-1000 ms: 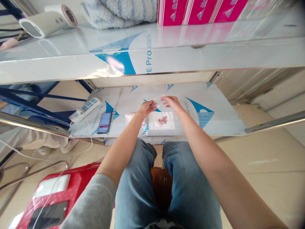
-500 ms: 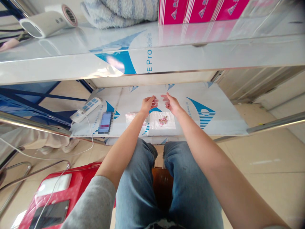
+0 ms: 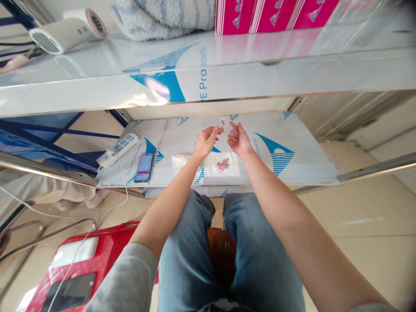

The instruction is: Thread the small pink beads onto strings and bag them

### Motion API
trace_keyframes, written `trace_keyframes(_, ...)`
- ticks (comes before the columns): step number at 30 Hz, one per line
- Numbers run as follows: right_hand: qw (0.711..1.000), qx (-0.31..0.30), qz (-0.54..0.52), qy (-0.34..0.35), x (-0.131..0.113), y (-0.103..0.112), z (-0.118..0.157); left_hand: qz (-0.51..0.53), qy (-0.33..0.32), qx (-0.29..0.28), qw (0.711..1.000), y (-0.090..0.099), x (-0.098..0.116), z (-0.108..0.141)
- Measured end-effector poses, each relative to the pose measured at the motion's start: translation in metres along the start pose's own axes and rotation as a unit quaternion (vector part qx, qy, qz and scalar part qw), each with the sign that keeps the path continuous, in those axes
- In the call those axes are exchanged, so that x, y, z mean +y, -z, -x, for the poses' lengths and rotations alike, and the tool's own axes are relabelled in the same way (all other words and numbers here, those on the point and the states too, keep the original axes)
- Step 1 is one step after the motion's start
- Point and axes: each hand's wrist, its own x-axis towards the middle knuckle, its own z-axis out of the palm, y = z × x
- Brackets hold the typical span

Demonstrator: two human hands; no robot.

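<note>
My left hand (image 3: 207, 142) is closed, thumb and fingertips pinched together over the lower shelf. Facing it, my right hand (image 3: 239, 139) has its lower fingers curled in and its forefinger and thumb raised. What either hand holds is too small to make out. Just beyond the fingertips shows a small clear packet (image 3: 222, 122) with a brownish bit in it; I cannot tell whether it is held or lying there. Below the hands, a white sheet (image 3: 211, 170) bears a heap of small pink and brownish pieces (image 3: 222, 165). Left of it, my left forearm partly covers a clear bag (image 3: 180, 161).
A phone (image 3: 144, 167) and a white power strip (image 3: 118, 150) lie on the shelf's left side. Overhead, the upper shelf (image 3: 260, 78) carries pink boxes (image 3: 276, 15), a towel (image 3: 169, 19) and a white device (image 3: 66, 34). A red case (image 3: 107, 242) stands at lower left.
My left hand has shifted slightly right, its fingers drawn into a pinch. My right fingers, spread leftward before, are now curled with forefinger and thumb up. The small clear packet has come into sight.
</note>
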Motion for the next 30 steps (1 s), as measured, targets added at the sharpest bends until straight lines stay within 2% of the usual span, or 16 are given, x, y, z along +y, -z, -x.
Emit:
trace_keyframes(3,1.0,-0.007,0.01,0.004,-0.001,-0.001,-0.001,-0.015,0.007,0.039,0.999,-0.003,0.0,0.0)
trace_keyframes(6,0.999,-0.014,0.031,0.008,-0.002,-0.004,-0.002,0.003,0.062,0.07,0.996,-0.005,-0.002,-0.002)
trace_keyframes(9,0.999,-0.021,0.047,0.011,-0.004,-0.007,-0.002,0.069,0.138,0.031,0.988,-0.006,-0.003,-0.002)
trace_keyframes(12,0.998,-0.02,0.052,0.003,-0.004,-0.009,-0.001,0.131,0.167,-0.005,0.977,-0.004,0.0,-0.001)
trace_keyframes(18,0.998,0.015,0.053,0.004,-0.002,-0.008,0.002,0.112,0.122,0.01,0.986,-0.001,0.009,0.002)
trace_keyframes(30,0.996,0.022,0.086,0.011,-0.004,-0.024,0.008,0.021,0.002,0.058,0.998,-0.007,0.024,0.009)
